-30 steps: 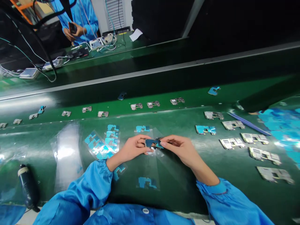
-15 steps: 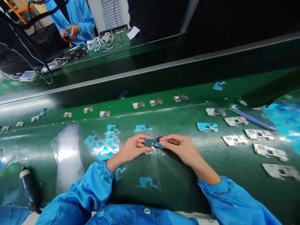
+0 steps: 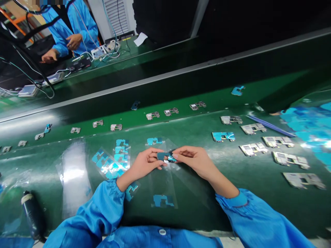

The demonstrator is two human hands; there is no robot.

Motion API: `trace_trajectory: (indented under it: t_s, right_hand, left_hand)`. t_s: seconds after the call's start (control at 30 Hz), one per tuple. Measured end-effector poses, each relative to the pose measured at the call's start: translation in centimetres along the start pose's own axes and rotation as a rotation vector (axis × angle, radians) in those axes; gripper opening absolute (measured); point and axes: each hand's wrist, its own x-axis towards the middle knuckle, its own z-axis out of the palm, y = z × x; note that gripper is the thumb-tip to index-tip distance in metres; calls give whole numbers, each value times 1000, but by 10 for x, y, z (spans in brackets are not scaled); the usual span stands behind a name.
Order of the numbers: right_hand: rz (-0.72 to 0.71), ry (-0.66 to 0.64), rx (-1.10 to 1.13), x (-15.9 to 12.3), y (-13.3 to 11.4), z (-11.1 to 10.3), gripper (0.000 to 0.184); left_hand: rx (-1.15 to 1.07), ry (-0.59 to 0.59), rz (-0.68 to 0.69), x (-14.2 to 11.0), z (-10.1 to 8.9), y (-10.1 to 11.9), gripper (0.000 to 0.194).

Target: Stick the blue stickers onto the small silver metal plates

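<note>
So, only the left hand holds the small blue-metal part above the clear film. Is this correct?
Not quite: the head view shows the right hand holding the small blue-metal part too. The left hand holds it above the clear film.

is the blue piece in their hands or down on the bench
In the hands: the left hand and right hand grip the blue-filmed metal piece from either side.

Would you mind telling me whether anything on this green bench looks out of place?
One thing stands out: right of the right hand, a plate covered in blue film lies among bare metal plates, so it doesn't match its neighbours.
</note>
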Motion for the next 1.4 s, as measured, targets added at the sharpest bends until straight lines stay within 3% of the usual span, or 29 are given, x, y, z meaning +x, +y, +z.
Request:
trace_trajectory:
  t_s: [0.4, 1.03, 1.4]
  right_hand:
    - [71, -24, 228, 1, -1, 3, 36]
    - [73, -28, 194, 3, 8, 2, 37]
    - [72, -39, 208, 3, 1, 6, 38]
  left_hand:
    - [2, 11, -39, -1, -1, 1, 61]
    - [14, 26, -18, 1, -2, -2, 65]
    - [-9, 52, 19, 1, 2, 0, 52]
